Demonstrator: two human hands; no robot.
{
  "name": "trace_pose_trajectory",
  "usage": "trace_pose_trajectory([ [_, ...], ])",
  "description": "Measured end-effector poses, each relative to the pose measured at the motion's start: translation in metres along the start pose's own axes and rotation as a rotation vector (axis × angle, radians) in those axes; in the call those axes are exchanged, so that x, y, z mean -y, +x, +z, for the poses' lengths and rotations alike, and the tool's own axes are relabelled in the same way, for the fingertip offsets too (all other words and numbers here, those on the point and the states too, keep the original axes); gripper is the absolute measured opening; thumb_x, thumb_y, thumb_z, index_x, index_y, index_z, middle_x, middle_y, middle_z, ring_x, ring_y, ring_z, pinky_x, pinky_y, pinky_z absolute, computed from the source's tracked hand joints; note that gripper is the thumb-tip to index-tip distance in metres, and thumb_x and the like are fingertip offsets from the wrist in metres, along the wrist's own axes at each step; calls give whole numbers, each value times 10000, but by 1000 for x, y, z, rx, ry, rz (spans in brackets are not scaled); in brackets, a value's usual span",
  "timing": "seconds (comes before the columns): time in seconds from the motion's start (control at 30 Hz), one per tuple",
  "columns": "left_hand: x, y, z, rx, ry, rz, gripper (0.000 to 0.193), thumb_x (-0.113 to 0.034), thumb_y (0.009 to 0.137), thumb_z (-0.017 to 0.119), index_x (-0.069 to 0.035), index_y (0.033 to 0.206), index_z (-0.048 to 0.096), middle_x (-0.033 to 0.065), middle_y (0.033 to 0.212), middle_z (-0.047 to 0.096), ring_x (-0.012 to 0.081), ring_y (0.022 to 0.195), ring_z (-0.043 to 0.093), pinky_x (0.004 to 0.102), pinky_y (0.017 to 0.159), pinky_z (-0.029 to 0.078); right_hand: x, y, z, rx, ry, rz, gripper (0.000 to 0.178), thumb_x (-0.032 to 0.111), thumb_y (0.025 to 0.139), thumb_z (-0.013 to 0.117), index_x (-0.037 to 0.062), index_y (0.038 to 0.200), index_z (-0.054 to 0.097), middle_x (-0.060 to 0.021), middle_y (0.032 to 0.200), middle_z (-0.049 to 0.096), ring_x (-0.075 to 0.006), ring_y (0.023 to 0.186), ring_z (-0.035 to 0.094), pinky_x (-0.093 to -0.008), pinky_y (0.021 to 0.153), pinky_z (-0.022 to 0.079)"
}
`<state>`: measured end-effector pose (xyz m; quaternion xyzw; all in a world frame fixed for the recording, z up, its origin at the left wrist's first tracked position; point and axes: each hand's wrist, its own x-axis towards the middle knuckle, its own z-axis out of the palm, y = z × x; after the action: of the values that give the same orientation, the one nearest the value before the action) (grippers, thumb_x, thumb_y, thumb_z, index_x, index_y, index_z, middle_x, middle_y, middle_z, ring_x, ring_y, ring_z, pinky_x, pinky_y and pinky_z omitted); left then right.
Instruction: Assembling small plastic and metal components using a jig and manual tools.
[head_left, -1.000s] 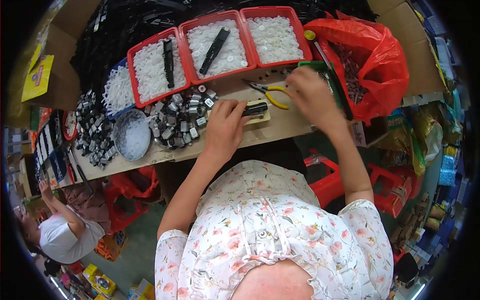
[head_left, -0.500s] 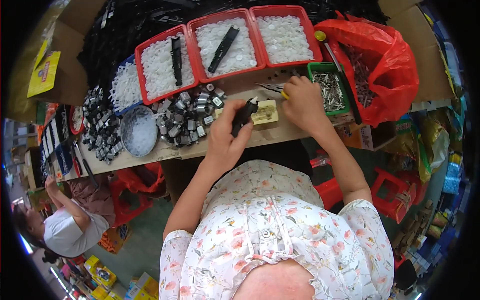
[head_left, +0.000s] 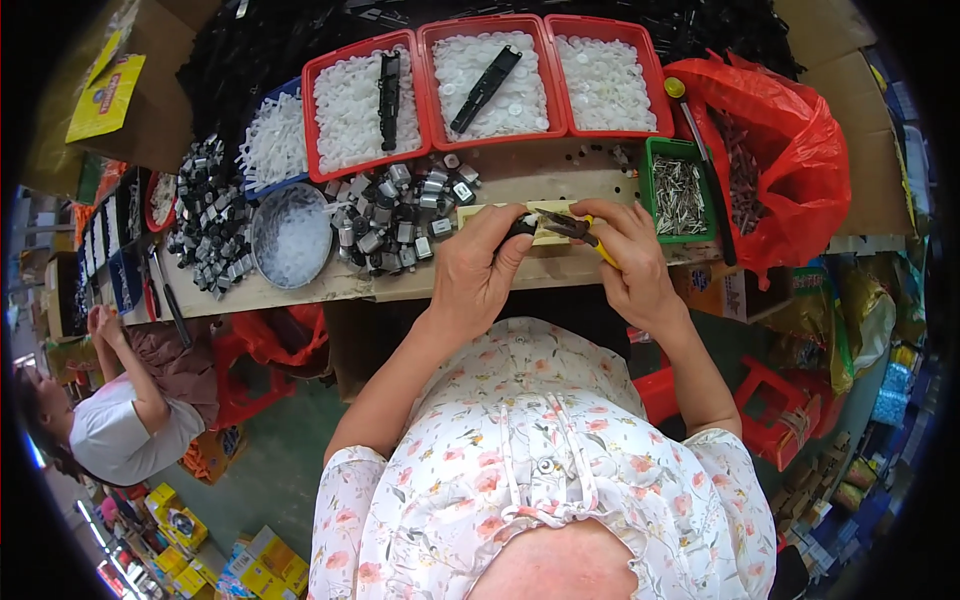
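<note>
My left hand [head_left: 478, 262] is closed around a small black part [head_left: 522, 226] with a white tip, mostly hidden by the fingers. In my right hand [head_left: 632, 262] is a pair of pliers with yellow handles [head_left: 602, 247]; the pointed metal jaws [head_left: 562, 222] reach left to the black part's end. Whether the jaws touch it I cannot tell. Under both hands lies a cream-coloured block [head_left: 548, 209] on the workbench. Left of my left hand is a heap of small metal-and-black motor-like parts [head_left: 385, 222]. A green tray [head_left: 690, 225] of metal pins stands right of my right hand.
Beyond my hands stand red trays [head_left: 375, 165] of white plastic pieces, two with black strips on top. A red plastic bag [head_left: 800, 190] sits far right. A round bowl [head_left: 322, 262] of whitish material stands left. Another person [head_left: 130, 400] sits at the lower left.
My right hand has lifted the pliers from the bench beside the green tray and brought them left to the black part. My left hand has turned that part toward the jaws.
</note>
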<state>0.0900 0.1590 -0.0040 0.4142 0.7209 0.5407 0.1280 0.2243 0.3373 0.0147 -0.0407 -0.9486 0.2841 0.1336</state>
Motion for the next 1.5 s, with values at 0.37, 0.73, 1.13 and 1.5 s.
trace_pose_trajectory([
  [0.37, 4, -5, -1, 8, -129, 73, 284, -196, 997, 610, 43, 1149, 605, 189, 926, 640, 327, 763, 622, 336, 684, 496, 2, 0, 1, 42, -180, -116, 306, -72, 679, 582, -22, 980, 557, -172, 1176, 562, -360, 1115, 555, -482, 994, 381],
  [0.73, -4, -7, -4, 59, -100, -13, 321, -239, 1002, 611, 50, 1140, 626, 162, 881, 654, 246, 733, 612, 311, 682, 486, -4, -6, -7, 22, -75, -138, 302, -69, 666, 597, -21, 962, 555, -170, 1137, 573, -351, 1042, 567, -418, 884, 409],
  [1.13, -2, -5, -5, 81, -121, 62, 339, -256, 994, 620, 47, 1147, 620, 162, 880, 644, 269, 732, 608, 321, 673, 486, 3, -7, -3, 56, -114, -115, 258, -52, 679, 614, -18, 922, 534, -184, 1143, 547, -367, 1041, 549, -460, 891, 409],
  [1.5, 4, -11, -3, 93, -244, -45, 349, -283, 1005, 613, 31, 1158, 636, 47, 833, 615, 114, 714, 524, 247, 657, 440, 0, -5, -11, -17, 35, -121, 197, -43, 674, 569, -14, 869, 566, -190, 1150, 547, -374, 1017, 541, -411, 936, 412],
])
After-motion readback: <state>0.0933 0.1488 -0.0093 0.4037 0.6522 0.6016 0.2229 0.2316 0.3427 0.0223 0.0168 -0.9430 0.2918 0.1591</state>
